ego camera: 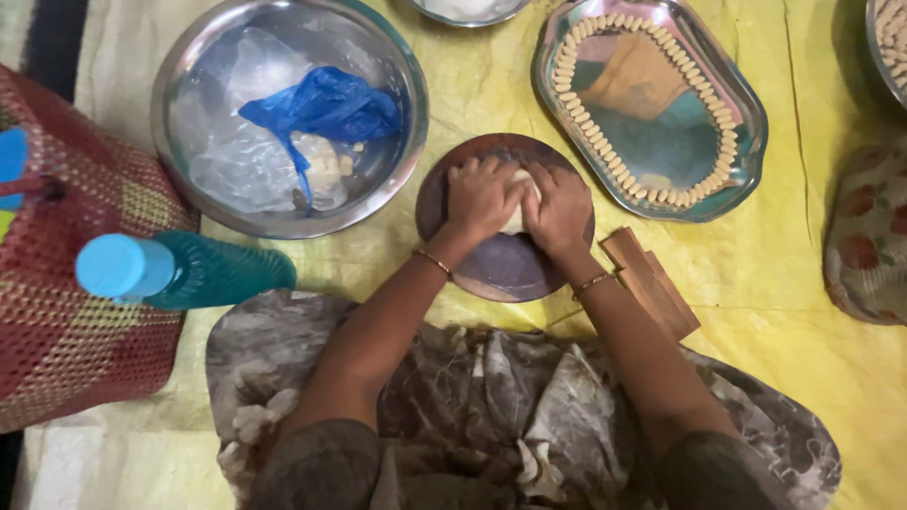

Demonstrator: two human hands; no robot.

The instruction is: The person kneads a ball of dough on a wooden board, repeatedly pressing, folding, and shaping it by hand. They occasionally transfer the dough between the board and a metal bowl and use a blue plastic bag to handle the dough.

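The left hand [482, 196] and the right hand [561, 210] lie side by side, knuckles up and fingers curled down, pressing together on a pale lump of dough [518, 213] that shows only in the gap between them; each wrist carries a thin gold-coloured bangle; the dough sits on a round dark brown wooden board [501, 269], which lies on a yellow woven plastic sheet [794, 312] spread on the floor; nearest the camera, the person's lap is covered in mottled brown and grey cloth [529, 416]; just beside the right wrist, touching the board's edge, lies a flat brown wooden block [654, 283]; to the left stand a teal plastic bottle with a light blue cap [179, 271] and a red woven basket [66, 283]; farther off on the left is a large round steel bowl [189, 57] holding clear plastic wrap, a crumpled blue plastic bag [326, 106] and a bit of pale dough; farther off on the right is a steel tray with scalloped corners [746, 123], with small pale dough pieces [605, 151] lined in a ring along its inner edge.
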